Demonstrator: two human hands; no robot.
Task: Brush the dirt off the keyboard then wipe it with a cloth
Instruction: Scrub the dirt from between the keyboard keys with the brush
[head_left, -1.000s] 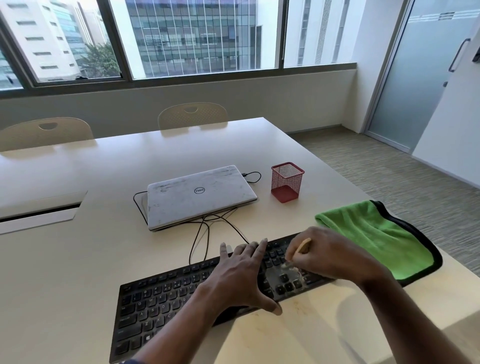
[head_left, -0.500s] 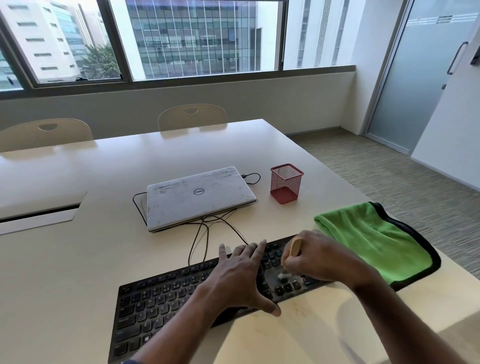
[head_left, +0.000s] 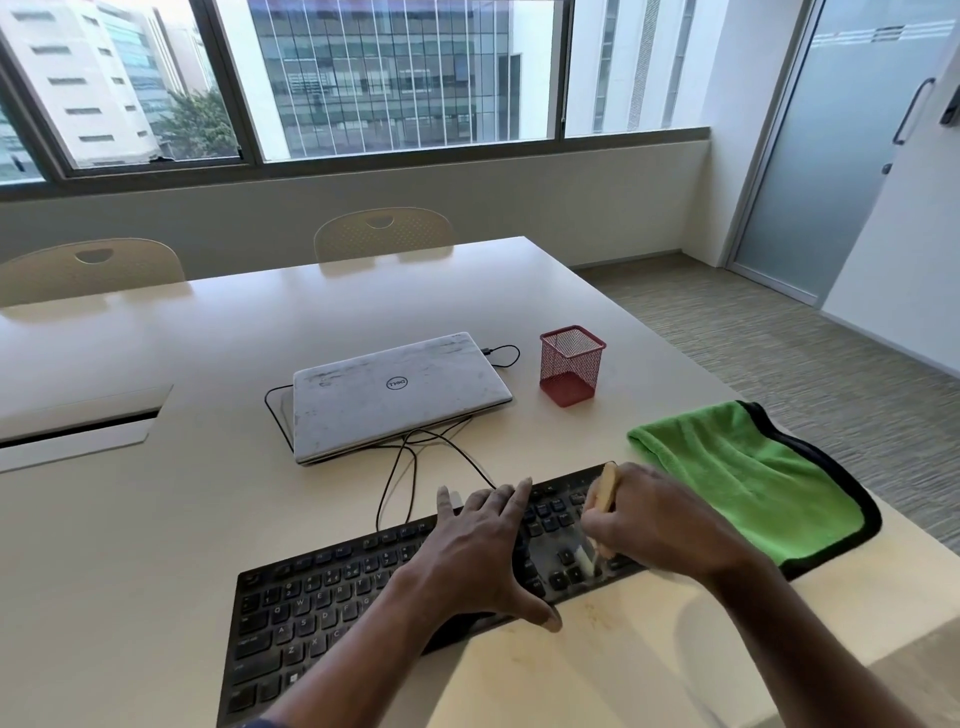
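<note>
1. We see the keyboard (head_left: 322, 613) lying slantwise along the near edge of the tabletop (head_left: 156, 519), with its right end reaching toward the right edge.
2. Our left grip (head_left: 483, 551) lies flat on the middle keys, with the fingers straight and spread and the thumb down over the front rim.
3. Our right grip (head_left: 660, 519) is clamped round the brush (head_left: 605, 488). The wooden handle pokes up, and the pale bristles are down on the dusty right-hand keys.
4. The green cloth (head_left: 743, 478) lies at the right edge, just beside the keyboard's right end.
5. Further back there's a shut laptop (head_left: 395, 389) with cables (head_left: 400, 478) trailing forward, and a red mesh cup (head_left: 571, 366) to its right.
</note>
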